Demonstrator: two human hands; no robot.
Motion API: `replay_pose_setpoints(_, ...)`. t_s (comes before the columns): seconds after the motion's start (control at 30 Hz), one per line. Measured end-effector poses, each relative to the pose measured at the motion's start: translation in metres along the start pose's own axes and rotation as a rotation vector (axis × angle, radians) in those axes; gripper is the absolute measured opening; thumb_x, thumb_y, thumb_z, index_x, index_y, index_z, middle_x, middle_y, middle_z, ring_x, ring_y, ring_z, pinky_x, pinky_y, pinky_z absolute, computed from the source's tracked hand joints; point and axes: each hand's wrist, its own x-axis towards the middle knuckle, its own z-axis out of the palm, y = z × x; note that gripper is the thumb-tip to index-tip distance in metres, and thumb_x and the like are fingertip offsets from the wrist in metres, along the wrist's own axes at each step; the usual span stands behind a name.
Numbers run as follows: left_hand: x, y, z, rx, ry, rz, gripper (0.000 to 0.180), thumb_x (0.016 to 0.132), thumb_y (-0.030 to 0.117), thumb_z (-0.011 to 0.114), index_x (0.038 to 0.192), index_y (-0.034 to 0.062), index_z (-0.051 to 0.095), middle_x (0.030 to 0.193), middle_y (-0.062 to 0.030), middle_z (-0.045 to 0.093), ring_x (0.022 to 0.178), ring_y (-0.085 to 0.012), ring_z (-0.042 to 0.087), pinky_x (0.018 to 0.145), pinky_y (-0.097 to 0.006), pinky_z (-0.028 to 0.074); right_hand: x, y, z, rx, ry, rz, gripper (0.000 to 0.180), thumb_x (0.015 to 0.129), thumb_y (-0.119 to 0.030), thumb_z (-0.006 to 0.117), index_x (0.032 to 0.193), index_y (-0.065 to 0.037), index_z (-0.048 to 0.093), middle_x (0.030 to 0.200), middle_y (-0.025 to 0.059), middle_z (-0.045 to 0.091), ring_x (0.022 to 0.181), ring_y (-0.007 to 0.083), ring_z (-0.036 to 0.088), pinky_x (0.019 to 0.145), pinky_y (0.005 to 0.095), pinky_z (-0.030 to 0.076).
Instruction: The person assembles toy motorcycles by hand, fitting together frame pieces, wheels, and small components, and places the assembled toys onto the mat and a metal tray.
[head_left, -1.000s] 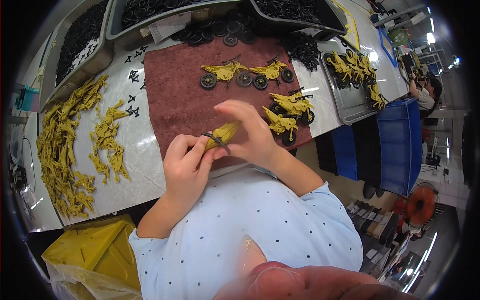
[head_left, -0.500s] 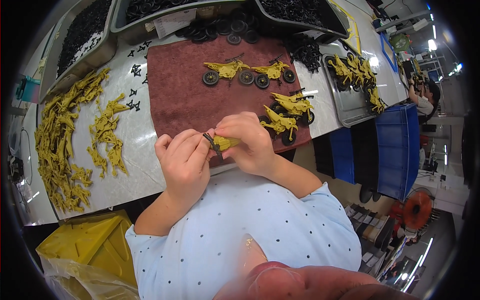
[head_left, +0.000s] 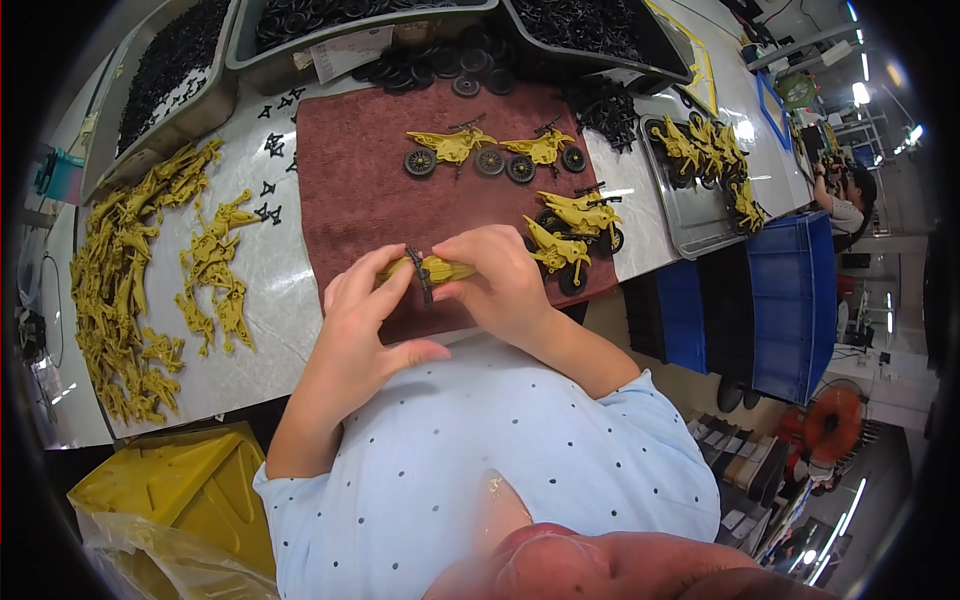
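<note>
In front of my chest, a yellow toy motorcycle body (head_left: pixel 446 268) with a black handlebar (head_left: pixel 420 270) across its front is pinched between the thumb and fingers of my right hand (head_left: pixel 505 285). My left hand (head_left: pixel 355 305) rests its fingertips against the front end, beside the handlebar. Its thumb is stretched out, away from the toy. Beyond my hands, several toy motorcycles (head_left: pixel 540 150) with black wheels lie on a dark red cloth (head_left: pixel 350 190). Others (head_left: pixel 575 215) are bunched just right of my right hand. My fingers hide parts of the held body.
Yellow bodies (head_left: pixel 115 290) are heaped at the left, with small black parts (head_left: pixel 270 190) near the cloth. Bins (head_left: pixel 360 30) of black pieces, loose wheels (head_left: pixel 470 65) and black handlebars (head_left: pixel 605 105) line the back. A metal tray (head_left: pixel 690 220) holds motorcycles at the right.
My left thumb has come off the toy and stretched out toward me. The toy body has shifted slightly away from me, and more of the handlebar shows.
</note>
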Motion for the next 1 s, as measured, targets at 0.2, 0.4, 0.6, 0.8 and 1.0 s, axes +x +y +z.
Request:
replay_pose_setpoints(0.2,0.002,0.009,0.013,0.082,0.153,-0.098,0.026,0.079,0.022,0.073,0.092,0.004,0.06,0.093,-0.0067,0.055,0.089,-0.0237,0.051,0.08,-0.035,0.034,-0.002,-0.004,-0.002,-0.167,0.014,-0.12,0.032,0.072,-0.016,0.075,0.101,-0.007,0.064,0.095,0.0037,0.065,0.087,0.0207,0.061,0.079,0.0366,0.041)
replay_pose_setpoints(0.4,0.005,0.009,0.018,-0.145,0.172,-0.052,0.015,0.084,0.014,0.067,0.085,0.0033,0.057,0.079,-0.0053,0.056,0.077,-0.0225,0.051,0.073,-0.034,0.034,-0.006,-0.008,-0.005,-0.205,0.06,-0.143,0.032,0.071,-0.017,0.075,0.1,-0.007,0.064,0.095,0.0038,0.065,0.087,0.0214,0.061,0.079,0.0369,0.041)
replay_pose_setpoints(0.6,0.004,0.008,0.019,-0.162,0.194,-0.005,0.013,0.082,0.012,0.067,0.084,0.0033,0.058,0.081,-0.0063,0.058,0.079,-0.0235,0.051,0.073,-0.034,0.034,-0.007,-0.01,-0.008,-0.149,0.049,-0.109,0.031,0.073,-0.021,0.075,0.098,-0.006,0.064,0.091,0.0037,0.066,0.085,0.0221,0.062,0.079,0.0365,0.041)
replay_pose_setpoints(0.8,0.005,0.007,0.019,-0.017,0.215,0.122,0.016,0.079,0.013,0.069,0.088,0.0047,0.06,0.088,-0.0064,0.059,0.083,-0.0247,0.052,0.076,-0.036,0.034,-0.005,-0.009,-0.011,-0.063,0.032,-0.103,0.037,0.063,-0.005,0.079,0.097,-0.004,0.065,0.087,0.0072,0.066,0.081,0.0232,0.062,0.077,0.0334,0.042)
replay_pose_setpoints(1.0,0.009,0.009,0.009,0.148,0.297,0.192,0.034,0.072,0.017,0.077,0.1,0.0051,0.063,0.103,-0.007,0.062,0.1,-0.0245,0.057,0.085,-0.038,0.036,-0.018,0.0,-0.011,0.401,-0.066,0.243,0.037,0.069,-0.001,0.076,0.104,0.0,0.063,0.102,0.0131,0.064,0.098,0.0251,0.059,0.087,0.0353,0.045)
